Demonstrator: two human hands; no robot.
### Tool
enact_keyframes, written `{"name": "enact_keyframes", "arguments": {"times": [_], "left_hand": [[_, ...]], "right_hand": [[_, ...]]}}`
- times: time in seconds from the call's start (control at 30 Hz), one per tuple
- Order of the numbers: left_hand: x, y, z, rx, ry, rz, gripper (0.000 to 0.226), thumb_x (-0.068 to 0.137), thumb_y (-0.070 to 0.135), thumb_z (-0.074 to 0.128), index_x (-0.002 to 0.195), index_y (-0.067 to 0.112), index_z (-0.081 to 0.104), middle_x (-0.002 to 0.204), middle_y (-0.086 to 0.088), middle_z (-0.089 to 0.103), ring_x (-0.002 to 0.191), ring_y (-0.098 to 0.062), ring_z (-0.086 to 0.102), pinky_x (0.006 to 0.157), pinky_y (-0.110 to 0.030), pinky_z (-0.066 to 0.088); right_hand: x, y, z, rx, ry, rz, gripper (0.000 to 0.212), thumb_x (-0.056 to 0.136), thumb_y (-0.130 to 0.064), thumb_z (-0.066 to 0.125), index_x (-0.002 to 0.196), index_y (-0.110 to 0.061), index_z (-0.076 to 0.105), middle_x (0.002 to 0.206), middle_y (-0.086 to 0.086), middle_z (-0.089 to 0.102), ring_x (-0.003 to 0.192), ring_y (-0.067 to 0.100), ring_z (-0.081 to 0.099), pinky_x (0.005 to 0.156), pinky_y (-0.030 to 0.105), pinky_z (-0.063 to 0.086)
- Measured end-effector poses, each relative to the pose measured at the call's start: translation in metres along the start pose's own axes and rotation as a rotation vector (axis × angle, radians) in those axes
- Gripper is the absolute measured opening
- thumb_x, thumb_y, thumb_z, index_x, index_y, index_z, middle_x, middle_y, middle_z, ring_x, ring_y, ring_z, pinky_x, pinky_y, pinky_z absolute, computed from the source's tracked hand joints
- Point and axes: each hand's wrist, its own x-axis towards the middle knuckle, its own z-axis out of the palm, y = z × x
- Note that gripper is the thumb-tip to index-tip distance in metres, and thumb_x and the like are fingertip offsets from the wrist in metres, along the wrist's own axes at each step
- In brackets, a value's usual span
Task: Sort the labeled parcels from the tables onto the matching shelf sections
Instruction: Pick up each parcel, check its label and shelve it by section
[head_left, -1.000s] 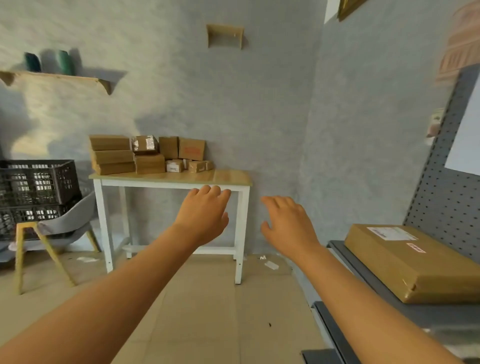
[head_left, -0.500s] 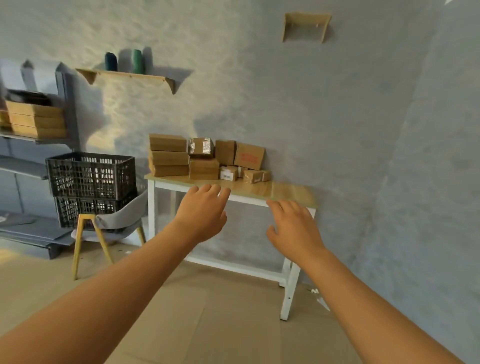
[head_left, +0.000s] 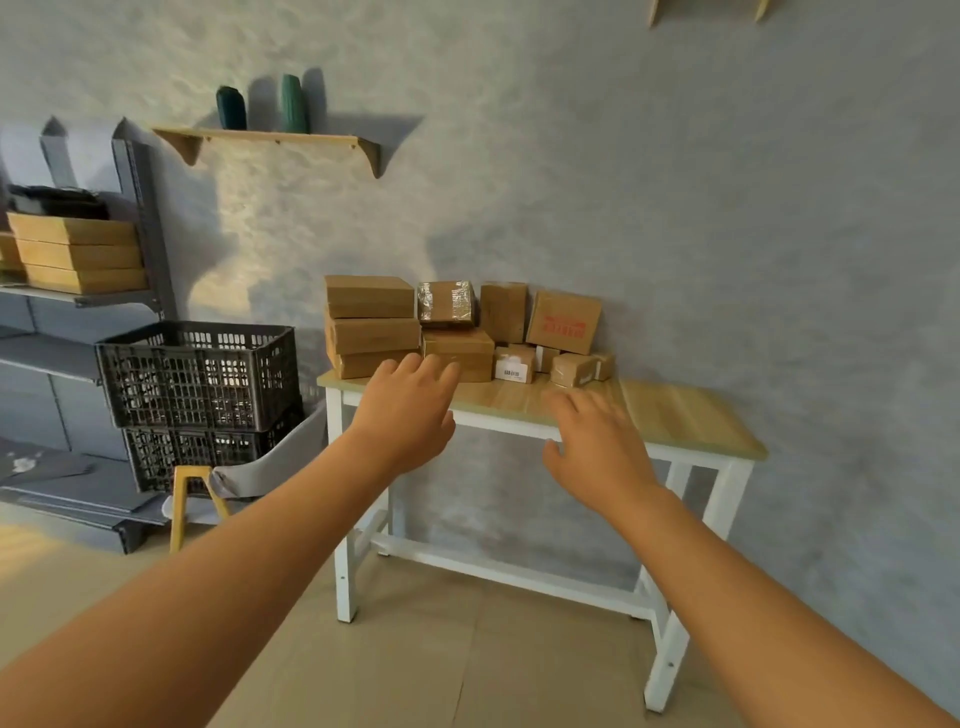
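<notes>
A wooden-topped table (head_left: 685, 415) with white legs stands against the wall. Several brown cardboard parcels are piled on its left half: a stack of three flat boxes (head_left: 370, 325), a taped box (head_left: 447, 302), a box with red print (head_left: 563, 321) and a small white-labelled box (head_left: 514, 365). My left hand (head_left: 408, 415) and my right hand (head_left: 597, 441) are stretched out in front of me towards the table, fingers relaxed, holding nothing. Both are still short of the parcels. A grey metal shelf unit (head_left: 78, 299) at the left carries flat brown boxes (head_left: 78, 254).
Two stacked black plastic crates (head_left: 197, 374) sit on a grey chair with yellow legs (head_left: 195, 493) left of the table. A wooden wall shelf (head_left: 270, 139) holds two dark vases. The floor in front of the table is bare beige tile.
The view has swung left and come nearer to the table. The right-hand shelf with its large box has left the view; the left shelf unit has come in. Both hands stay outstretched.
</notes>
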Motion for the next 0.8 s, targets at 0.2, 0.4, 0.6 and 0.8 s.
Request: {"name": "enact_keyframes", "arguments": {"times": [0.2, 0.4, 0.6, 0.8], "left_hand": [[0.066, -0.058, 0.071, 0.037, -0.006, -0.040, 0.046, 0.097, 0.037, 0.047, 0.139, 0.019, 0.042, 0.127, -0.001, 0.055, 0.115, -0.022, 0.053, 0.096, -0.034, 0.042], [0.148, -0.118, 0.136, 0.058, -0.043, -0.072, 0.050, 0.097, 0.037, 0.046, 0.144, 0.020, 0.036, 0.131, -0.002, 0.053, 0.119, -0.023, 0.052, 0.099, -0.035, 0.041], [0.201, -0.193, 0.189, 0.076, -0.040, -0.109, 0.049, 0.096, 0.038, 0.047, 0.141, 0.019, 0.038, 0.132, -0.004, 0.054, 0.118, -0.024, 0.053, 0.098, -0.037, 0.043], [0.243, -0.281, 0.242, 0.153, -0.048, -0.108, 0.052, 0.095, 0.037, 0.051, 0.141, 0.018, 0.039, 0.128, -0.005, 0.055, 0.118, -0.026, 0.053, 0.098, -0.037, 0.041]], "right_hand": [[0.107, -0.008, 0.068, 0.016, -0.004, -0.058, 0.050, 0.090, -0.020, 0.053, 0.139, -0.017, 0.046, 0.134, 0.002, 0.053, 0.123, 0.023, 0.046, 0.100, 0.033, 0.038], [0.221, -0.014, 0.135, 0.079, 0.021, -0.094, 0.049, 0.092, -0.021, 0.051, 0.141, -0.019, 0.045, 0.137, 0.000, 0.051, 0.126, 0.021, 0.044, 0.105, 0.034, 0.035], [0.323, -0.040, 0.183, 0.087, 0.005, -0.151, 0.050, 0.095, -0.026, 0.051, 0.144, -0.022, 0.040, 0.140, -0.002, 0.048, 0.128, 0.018, 0.042, 0.106, 0.033, 0.034], [0.407, -0.078, 0.234, 0.065, 0.007, -0.146, 0.054, 0.096, -0.028, 0.049, 0.148, -0.022, 0.036, 0.143, -0.003, 0.047, 0.130, 0.017, 0.042, 0.107, 0.033, 0.034]]}}
